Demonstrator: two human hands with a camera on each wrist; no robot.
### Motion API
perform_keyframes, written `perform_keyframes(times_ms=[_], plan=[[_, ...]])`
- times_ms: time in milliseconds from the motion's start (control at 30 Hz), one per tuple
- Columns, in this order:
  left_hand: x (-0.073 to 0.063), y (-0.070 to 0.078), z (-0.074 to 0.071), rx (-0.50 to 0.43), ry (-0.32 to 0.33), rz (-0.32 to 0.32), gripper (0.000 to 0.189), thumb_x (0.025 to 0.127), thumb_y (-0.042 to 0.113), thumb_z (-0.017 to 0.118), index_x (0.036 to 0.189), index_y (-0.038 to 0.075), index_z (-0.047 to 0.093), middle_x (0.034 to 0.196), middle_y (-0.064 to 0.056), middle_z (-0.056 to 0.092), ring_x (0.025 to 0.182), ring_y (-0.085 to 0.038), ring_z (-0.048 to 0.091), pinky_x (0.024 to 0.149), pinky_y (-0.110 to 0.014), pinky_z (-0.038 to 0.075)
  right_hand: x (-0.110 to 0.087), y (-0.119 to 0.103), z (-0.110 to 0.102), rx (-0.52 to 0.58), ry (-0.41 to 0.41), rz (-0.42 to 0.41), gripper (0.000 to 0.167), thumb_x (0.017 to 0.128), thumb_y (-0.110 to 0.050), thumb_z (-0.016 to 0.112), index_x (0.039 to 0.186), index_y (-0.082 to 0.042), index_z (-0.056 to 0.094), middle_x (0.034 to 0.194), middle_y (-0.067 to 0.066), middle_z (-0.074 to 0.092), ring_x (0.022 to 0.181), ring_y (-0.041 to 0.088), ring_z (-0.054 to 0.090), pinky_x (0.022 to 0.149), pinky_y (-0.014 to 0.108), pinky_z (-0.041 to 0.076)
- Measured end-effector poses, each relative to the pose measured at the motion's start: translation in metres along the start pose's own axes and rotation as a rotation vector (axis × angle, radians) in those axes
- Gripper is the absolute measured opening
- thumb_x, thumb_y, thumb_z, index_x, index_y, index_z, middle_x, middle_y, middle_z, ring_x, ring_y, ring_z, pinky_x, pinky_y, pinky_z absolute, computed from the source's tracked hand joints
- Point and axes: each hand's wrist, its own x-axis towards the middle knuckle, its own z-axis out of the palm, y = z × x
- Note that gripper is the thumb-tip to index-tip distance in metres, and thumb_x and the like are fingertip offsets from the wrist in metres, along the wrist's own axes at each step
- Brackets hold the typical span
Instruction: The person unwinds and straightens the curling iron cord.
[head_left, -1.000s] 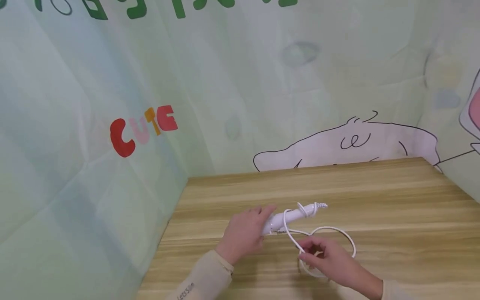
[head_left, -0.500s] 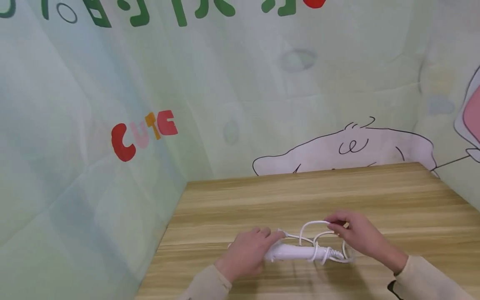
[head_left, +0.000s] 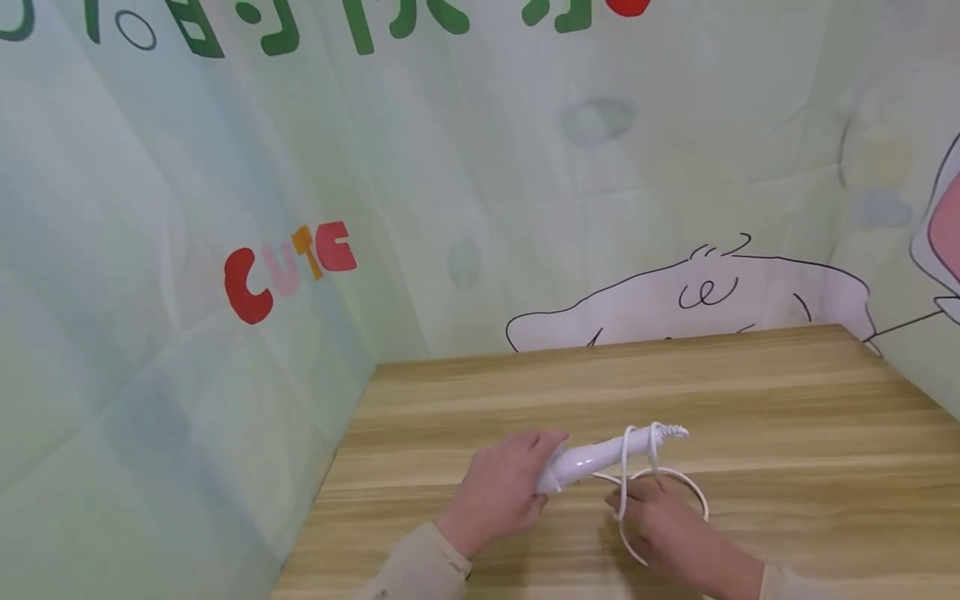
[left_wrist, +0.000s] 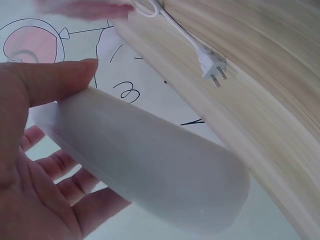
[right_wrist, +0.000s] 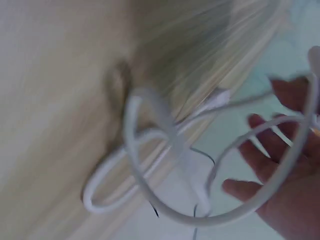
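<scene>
My left hand [head_left: 498, 487] grips one end of a white handheld electric appliance [head_left: 600, 457], a long tube held above the table with its cord end tilted up and right. Its smooth rounded body [left_wrist: 155, 160] lies between thumb and fingers in the left wrist view. What kind of appliance it is, I cannot tell. The white cord [head_left: 624, 475] loops round the handle near its coiled end and hangs below. My right hand [head_left: 671, 529] is under the handle among the loops. In the right wrist view its fingers [right_wrist: 257, 155] are spread beside the cord loop [right_wrist: 230, 218].
A two-pin plug [left_wrist: 212, 65] on the cord's end lies over the wood-grain table [head_left: 480, 392] in the left wrist view. Printed cloth [head_left: 480, 183] hangs behind the table and along its sides.
My right hand, pinching the cord half a second ago past the handle's end, has come down and left under it, fingers now spread. The appliance's cord end has tilted back up.
</scene>
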Motion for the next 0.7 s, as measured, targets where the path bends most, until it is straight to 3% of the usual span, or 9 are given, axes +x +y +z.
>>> perform_keyframes(times_ms=[100,200,267,367,433,533,700], plan=[[0.001,0.001,0.0,0.016,0.007,-0.017,0.072,0.068,0.015,0.081,0.135,0.017,0.052,0.096,-0.001,0.064,0.075,-0.014,0.06,0.052,-0.024,0.048,0.006,-0.016,-0.003,0.28,0.05,0.159,0.038,0.066,0.009,0.075,0.098,-0.009,0.069,0.095,0.001,0.07,0.091,0.016,0.064,0.076,0.032,0.052],[0.002,-0.001,-0.002,0.027,0.02,-0.057,0.073,0.065,0.012,0.081,0.132,0.016,0.053,0.094,-0.002,0.063,0.074,-0.015,0.059,0.05,-0.026,0.047,0.012,-0.026,-0.01,0.629,0.1,0.287,0.031,0.078,0.014,0.067,0.098,-0.01,0.067,0.095,0.001,0.07,0.093,0.012,0.065,0.081,0.026,0.052],[0.002,-0.002,-0.002,0.039,0.034,-0.086,0.072,0.064,0.011,0.081,0.13,0.016,0.054,0.092,-0.002,0.062,0.073,-0.016,0.06,0.049,-0.028,0.047,0.015,-0.031,-0.014,0.829,0.105,0.342,0.024,0.084,0.014,0.063,0.1,-0.003,0.067,0.094,0.002,0.068,0.09,0.012,0.065,0.081,0.026,0.053],[-0.001,-0.004,-0.002,0.09,0.028,-0.127,0.071,0.06,0.01,0.08,0.125,0.017,0.053,0.088,-0.003,0.062,0.069,-0.017,0.059,0.046,-0.029,0.045,0.016,-0.038,-0.023,0.976,0.094,0.441,0.015,0.093,0.009,0.058,0.107,0.006,0.064,0.091,0.003,0.066,0.081,0.012,0.066,0.073,0.03,0.056],[-0.005,-0.004,0.0,0.134,-0.008,-0.145,0.071,0.058,0.012,0.081,0.123,0.017,0.053,0.086,-0.003,0.061,0.067,-0.017,0.058,0.045,-0.029,0.044,0.016,-0.038,-0.031,0.988,0.074,0.517,0.017,0.097,0.004,0.055,0.112,0.009,0.062,0.088,0.001,0.064,0.074,0.013,0.066,0.068,0.032,0.057],[-0.009,-0.003,0.003,0.194,-0.097,-0.143,0.073,0.057,0.018,0.087,0.122,0.021,0.053,0.087,-0.003,0.062,0.066,-0.019,0.058,0.043,-0.029,0.043,0.019,-0.031,-0.049,0.889,0.076,0.572,0.021,0.101,0.0,0.051,0.115,0.011,0.062,0.078,-0.002,0.059,0.06,0.014,0.062,0.053,0.031,0.054],[-0.015,-0.002,0.005,0.234,-0.219,-0.034,0.073,0.065,0.016,0.087,0.127,0.029,0.051,0.09,-0.001,0.061,0.071,-0.019,0.058,0.044,-0.029,0.042,0.03,-0.005,-0.078,0.585,0.105,0.612,0.014,0.098,-0.009,0.06,0.099,-0.002,0.072,0.06,-0.009,0.049,0.048,0.007,0.048,0.043,0.027,0.042]])
